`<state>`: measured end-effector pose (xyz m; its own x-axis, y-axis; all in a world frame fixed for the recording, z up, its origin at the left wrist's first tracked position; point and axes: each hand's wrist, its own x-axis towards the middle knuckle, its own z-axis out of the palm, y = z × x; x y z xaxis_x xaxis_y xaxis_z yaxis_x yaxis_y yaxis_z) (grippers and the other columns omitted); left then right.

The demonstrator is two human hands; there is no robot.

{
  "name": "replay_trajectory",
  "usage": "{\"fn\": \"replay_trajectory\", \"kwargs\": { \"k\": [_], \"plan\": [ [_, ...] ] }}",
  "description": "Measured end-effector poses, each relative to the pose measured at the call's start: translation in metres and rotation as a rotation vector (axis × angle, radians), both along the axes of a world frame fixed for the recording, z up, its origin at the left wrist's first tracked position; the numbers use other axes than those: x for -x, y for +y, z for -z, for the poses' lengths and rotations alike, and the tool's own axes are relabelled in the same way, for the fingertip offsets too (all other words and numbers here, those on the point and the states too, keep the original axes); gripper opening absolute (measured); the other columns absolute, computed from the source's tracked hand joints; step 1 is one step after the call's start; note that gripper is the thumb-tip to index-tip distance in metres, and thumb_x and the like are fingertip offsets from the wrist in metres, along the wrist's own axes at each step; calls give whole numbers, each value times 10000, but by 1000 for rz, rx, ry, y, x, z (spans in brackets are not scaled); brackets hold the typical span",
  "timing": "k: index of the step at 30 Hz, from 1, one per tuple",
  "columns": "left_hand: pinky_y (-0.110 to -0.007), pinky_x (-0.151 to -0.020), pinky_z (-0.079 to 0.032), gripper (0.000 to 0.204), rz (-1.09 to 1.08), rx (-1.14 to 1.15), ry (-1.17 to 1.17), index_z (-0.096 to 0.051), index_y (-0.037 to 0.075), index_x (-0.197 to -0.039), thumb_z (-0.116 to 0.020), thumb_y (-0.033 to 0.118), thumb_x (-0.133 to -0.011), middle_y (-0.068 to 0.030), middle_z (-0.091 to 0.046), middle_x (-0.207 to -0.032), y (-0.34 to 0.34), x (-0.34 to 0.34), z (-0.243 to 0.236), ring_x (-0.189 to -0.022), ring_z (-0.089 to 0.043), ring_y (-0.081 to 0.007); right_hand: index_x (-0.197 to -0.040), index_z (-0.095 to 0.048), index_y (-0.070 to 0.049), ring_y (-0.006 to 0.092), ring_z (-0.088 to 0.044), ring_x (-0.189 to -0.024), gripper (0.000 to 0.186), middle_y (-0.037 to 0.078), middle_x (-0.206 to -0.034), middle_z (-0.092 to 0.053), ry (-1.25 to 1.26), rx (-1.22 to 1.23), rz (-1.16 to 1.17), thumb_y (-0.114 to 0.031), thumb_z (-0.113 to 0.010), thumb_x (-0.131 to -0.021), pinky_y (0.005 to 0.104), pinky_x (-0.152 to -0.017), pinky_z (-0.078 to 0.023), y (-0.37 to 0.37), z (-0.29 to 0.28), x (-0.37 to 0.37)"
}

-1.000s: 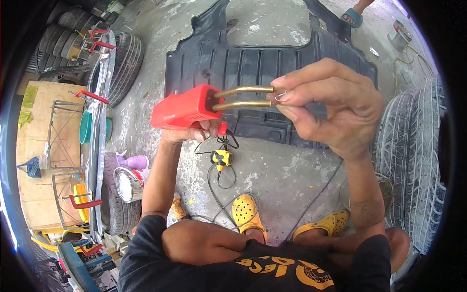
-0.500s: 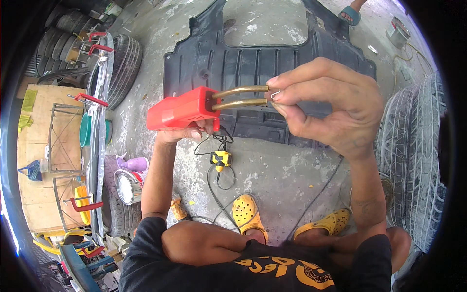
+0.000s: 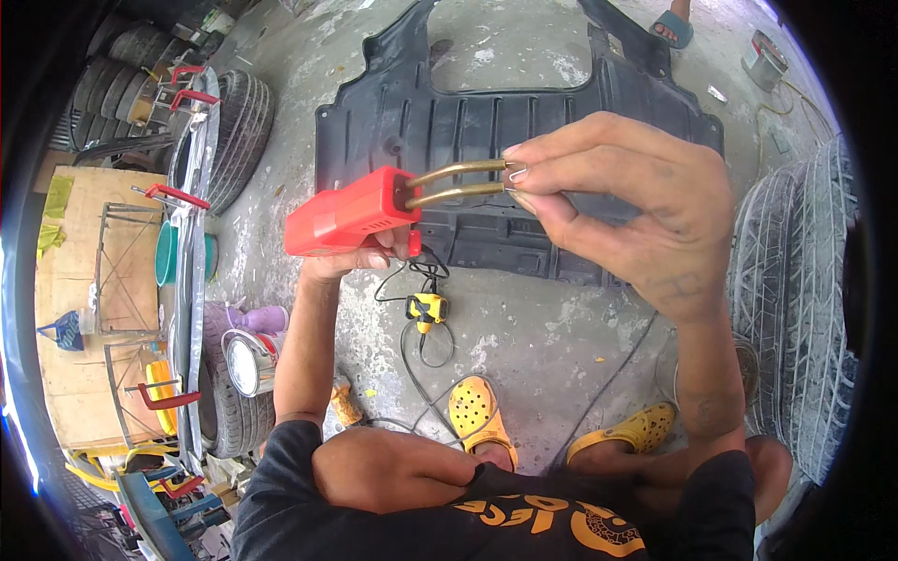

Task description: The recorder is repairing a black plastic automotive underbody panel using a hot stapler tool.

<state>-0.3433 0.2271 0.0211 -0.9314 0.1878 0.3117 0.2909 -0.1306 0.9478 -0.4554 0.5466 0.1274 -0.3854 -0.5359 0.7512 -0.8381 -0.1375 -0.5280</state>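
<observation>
A red hot stapler with two curved brass prongs points to the right in front of me. My left hand is wrapped round its handle from below; most of those fingers are hidden behind the red housing. At the prong ends, my right hand pinches a small bent wire staple between thumb and fingers. The staple meets the prong tips, though how deep it sits cannot be made out. Beneath both hands a black ribbed plastic car undertray lies on the floor.
A yellow-and-black power tool and a looping cable lie on the concrete floor. Tyres stand at the right. Red clamps grip a long silvery part at the left, near a paint can. Another person's sandalled foot shows far right.
My right hand has shifted slightly left, bringing the staple against the prong tips. The hot stapler stays nearly where it was in my left hand.
</observation>
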Motion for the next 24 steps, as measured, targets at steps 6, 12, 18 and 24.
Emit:
{"fn": "replay_trajectory", "kwargs": {
  "k": [6,12,18,24],
  "plan": [
    [-367,-652,-525,329,23,-65,25,-621,54,-758,-914,163,-656,-107,-656,-735,6,5,-2,-699,-663,-224,-954,-716,38,202,-727,-943,199,156,-1059,-721,-370,93,-129,160,-695,-798,290,-861,-612,-7,6,-4],
    [-362,-643,-523,325,-2,-90,8,-619,64,-776,-912,140,-657,-103,-652,-732,9,7,-1,-704,-661,-222,-1073,-634,80,229,-704,-1019,271,194,-1107,-691,-759,169,-245,186,-651,-824,320,-914,-602,-9,9,-8],
    [-381,-695,-448,323,12,28,-13,-594,105,-853,-876,198,-726,-80,-637,-776,2,2,4,-734,-604,-202,-1130,-598,68,233,-682,-1066,334,187,-1139,-678,-822,158,-296,164,-673,-819,350,-932,-599,-13,20,-1],
    [-371,-781,-567,257,-96,210,-203,-673,31,-949,-839,18,-753,-89,-701,-879,-23,-1,1,-878,-697,-230,-1191,-631,45,246,-660,-1122,345,138,-1143,-693,-686,-268,35,-70,-725,-880,350,-955,-549,-11,104,53]
  ]
}}
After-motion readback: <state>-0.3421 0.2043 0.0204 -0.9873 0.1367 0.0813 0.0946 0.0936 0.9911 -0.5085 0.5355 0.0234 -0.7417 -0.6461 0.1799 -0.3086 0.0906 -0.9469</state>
